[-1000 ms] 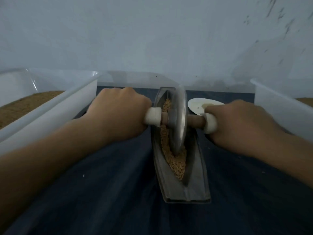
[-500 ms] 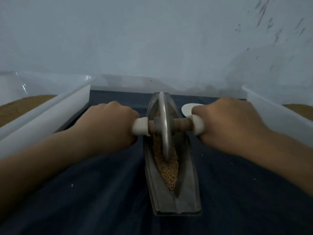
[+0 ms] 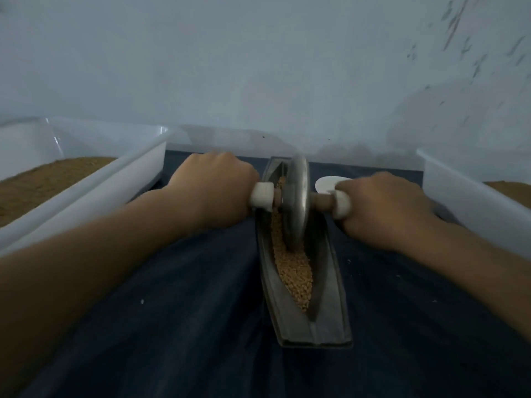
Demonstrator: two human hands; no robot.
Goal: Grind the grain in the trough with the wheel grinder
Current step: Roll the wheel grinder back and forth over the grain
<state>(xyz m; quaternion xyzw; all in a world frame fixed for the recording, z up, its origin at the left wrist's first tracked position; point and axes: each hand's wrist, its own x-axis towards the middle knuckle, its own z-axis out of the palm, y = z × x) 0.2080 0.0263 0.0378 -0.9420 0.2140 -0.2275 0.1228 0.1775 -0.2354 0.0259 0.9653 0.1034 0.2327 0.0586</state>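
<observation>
Wheel grinder (image 3: 297,205): metal disc standing on edge in the trough (image 3: 330,285), toward its far end; likely heavy, rigid.
Hold: left hand (image 3: 212,191) and right hand (image 3: 382,208) each curl round an axle handle.
Grain (image 3: 296,271): loose, apparently still whole, so it may scatter.

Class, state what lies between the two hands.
Head view: the grinder wheel on its wooden axle, standing in the trough, between left hand and right hand.

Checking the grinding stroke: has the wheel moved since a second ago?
Yes. The wheel has rolled slightly toward the far end of the trough.
</observation>
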